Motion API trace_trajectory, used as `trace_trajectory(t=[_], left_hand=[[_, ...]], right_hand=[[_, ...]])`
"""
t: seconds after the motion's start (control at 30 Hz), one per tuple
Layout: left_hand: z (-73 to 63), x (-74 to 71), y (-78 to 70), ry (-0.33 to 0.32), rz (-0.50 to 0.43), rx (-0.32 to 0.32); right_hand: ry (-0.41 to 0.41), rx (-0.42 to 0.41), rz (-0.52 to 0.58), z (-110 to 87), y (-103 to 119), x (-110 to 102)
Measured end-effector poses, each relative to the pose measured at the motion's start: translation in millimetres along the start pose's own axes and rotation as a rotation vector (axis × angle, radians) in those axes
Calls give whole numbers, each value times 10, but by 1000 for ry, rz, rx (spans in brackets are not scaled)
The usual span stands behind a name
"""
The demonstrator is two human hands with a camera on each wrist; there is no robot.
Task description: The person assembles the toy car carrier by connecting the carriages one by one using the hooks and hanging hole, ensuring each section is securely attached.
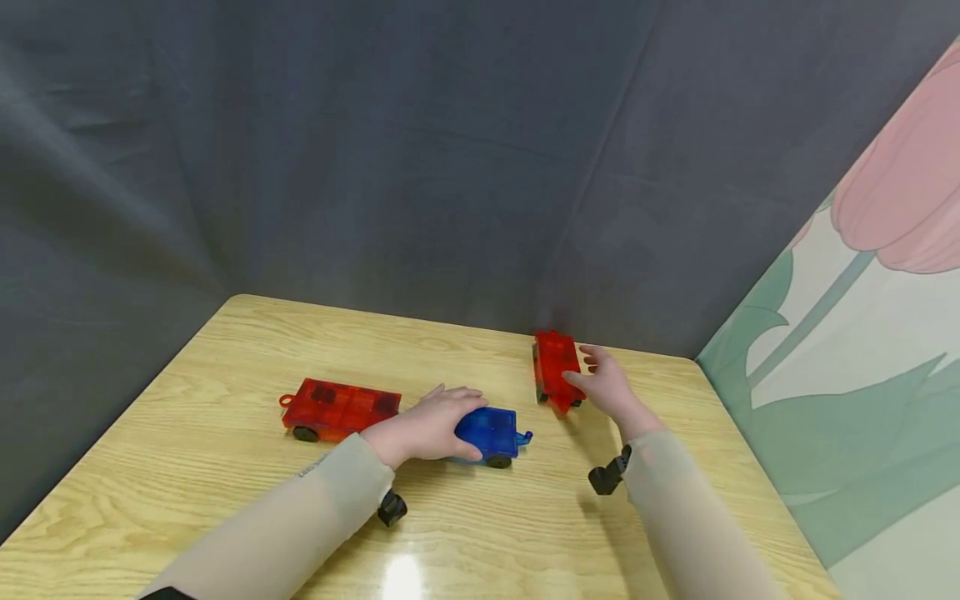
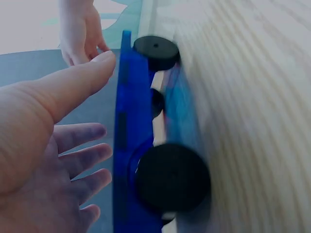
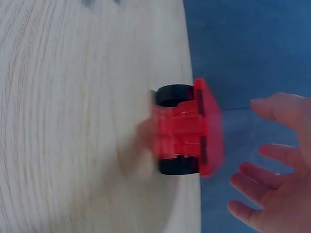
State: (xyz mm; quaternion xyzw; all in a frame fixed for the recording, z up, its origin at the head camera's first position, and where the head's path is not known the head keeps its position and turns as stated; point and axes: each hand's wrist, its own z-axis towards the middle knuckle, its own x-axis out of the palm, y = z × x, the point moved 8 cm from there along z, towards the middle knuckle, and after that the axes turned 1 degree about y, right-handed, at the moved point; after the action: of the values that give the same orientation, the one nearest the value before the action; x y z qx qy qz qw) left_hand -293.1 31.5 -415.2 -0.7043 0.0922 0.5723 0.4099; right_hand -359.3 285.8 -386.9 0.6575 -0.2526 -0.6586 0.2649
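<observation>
A translucent blue toy wagon (image 1: 491, 433) with black wheels stands on the table, its hook pointing right. My left hand (image 1: 435, 423) is over its left part, fingers extended; in the left wrist view the thumb (image 2: 82, 85) lies close to the wagon's top. Whether it touches is hard to tell. Toward the back edge, a red toy wagon (image 1: 557, 367) stands end-on to me. My right hand (image 1: 609, 387) hovers at its right side with spread fingers, and the right wrist view shows a gap between them and the wagon (image 3: 194, 131). Neither hand grips anything.
Another red toy wagon (image 1: 341, 408), with a ring at its left end, stands left of my left hand, which partly hides it. A dark curtain (image 1: 420, 167) hangs behind the wooden table (image 1: 480, 533). A wall with painted tulips (image 1: 885, 350) borders the right side.
</observation>
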Motion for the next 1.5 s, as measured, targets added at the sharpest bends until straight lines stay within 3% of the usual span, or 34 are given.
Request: trace_trajectory(t=[0.2, 0.6, 0.9, 1.07, 1.5], left_hand=[[53, 40, -39, -20, -24, -2], [32, 85, -43, -5, -75, -41], [39, 100, -57, 0, -70, -52], [40, 107, -54, 2, -74, -54], [41, 115, -46, 1, -88, -49]], right_hand=[[-16, 41, 8, 106, -45, 101], [-88, 121, -27, 224, -33, 263], [-56, 180, -120, 197, -55, 377], [-55, 214, -87, 186, -86, 394], [-18, 201, -48, 179, -113, 393]])
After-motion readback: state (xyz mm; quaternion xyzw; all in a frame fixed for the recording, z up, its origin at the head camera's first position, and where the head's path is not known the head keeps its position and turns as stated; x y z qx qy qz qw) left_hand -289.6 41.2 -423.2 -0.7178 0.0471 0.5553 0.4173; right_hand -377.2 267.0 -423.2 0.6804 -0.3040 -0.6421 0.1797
